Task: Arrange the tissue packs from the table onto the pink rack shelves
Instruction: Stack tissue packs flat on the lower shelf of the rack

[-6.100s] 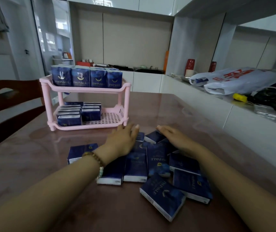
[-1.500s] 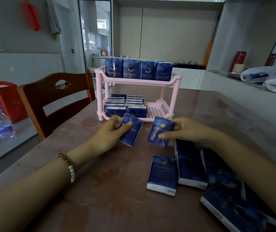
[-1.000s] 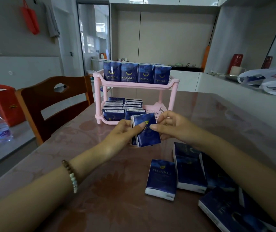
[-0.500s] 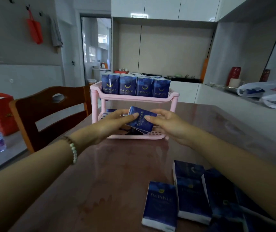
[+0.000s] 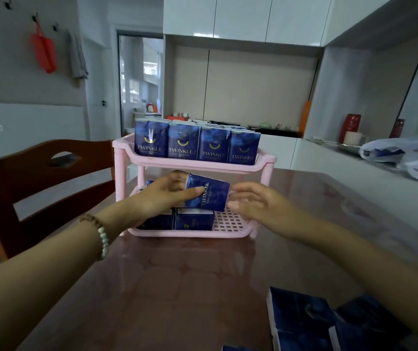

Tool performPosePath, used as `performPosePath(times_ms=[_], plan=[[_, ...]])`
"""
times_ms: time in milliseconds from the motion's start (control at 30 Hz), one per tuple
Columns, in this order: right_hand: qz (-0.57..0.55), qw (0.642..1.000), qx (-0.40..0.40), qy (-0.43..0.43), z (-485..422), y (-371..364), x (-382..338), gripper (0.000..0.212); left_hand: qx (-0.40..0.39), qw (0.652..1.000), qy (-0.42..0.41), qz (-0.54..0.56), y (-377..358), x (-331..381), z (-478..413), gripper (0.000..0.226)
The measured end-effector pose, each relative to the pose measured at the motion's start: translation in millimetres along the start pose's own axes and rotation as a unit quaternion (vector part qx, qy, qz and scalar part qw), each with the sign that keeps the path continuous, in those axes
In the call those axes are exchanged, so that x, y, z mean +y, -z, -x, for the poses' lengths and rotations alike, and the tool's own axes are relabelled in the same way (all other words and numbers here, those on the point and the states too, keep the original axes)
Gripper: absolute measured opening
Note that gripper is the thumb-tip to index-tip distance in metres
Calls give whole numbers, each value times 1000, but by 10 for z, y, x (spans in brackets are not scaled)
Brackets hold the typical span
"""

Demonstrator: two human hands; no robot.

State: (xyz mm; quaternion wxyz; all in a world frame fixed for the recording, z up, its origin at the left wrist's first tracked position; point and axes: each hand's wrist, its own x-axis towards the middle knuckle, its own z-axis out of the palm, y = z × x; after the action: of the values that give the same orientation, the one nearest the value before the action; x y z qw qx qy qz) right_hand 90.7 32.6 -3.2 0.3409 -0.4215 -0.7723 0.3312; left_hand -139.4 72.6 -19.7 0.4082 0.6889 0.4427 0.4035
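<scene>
The pink rack stands at the middle of the table, its top shelf filled with a row of upright blue tissue packs. On its lower shelf lie stacked packs at the left. My left hand grips a blue tissue pack over that stack, inside the lower shelf; whether a second pack is behind it is hidden. Just right of the pack is my right hand, fingers spread, at most brushing its edge. Loose packs lie at the table's near right.
A wooden chair stands at the table's left side. A white counter on the right carries plastic bags, a cup and red containers. The brown table stretches between me and the rack.
Both hands carried the pack forward from in front of the rack into the lower shelf. My right hand has let go and opened. The view tilted up, pushing the loose packs toward the bottom edge.
</scene>
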Motion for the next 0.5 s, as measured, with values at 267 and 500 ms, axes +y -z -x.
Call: performPosePath(times_ms=[267,500], plan=[[58,951,247,179,48,507,-67,16,46,998,-43,-28,-195,11,-142,43],[10,965,216,152,-235,426,142,15,54,998,-33,-16,-223,-25,-274,43]])
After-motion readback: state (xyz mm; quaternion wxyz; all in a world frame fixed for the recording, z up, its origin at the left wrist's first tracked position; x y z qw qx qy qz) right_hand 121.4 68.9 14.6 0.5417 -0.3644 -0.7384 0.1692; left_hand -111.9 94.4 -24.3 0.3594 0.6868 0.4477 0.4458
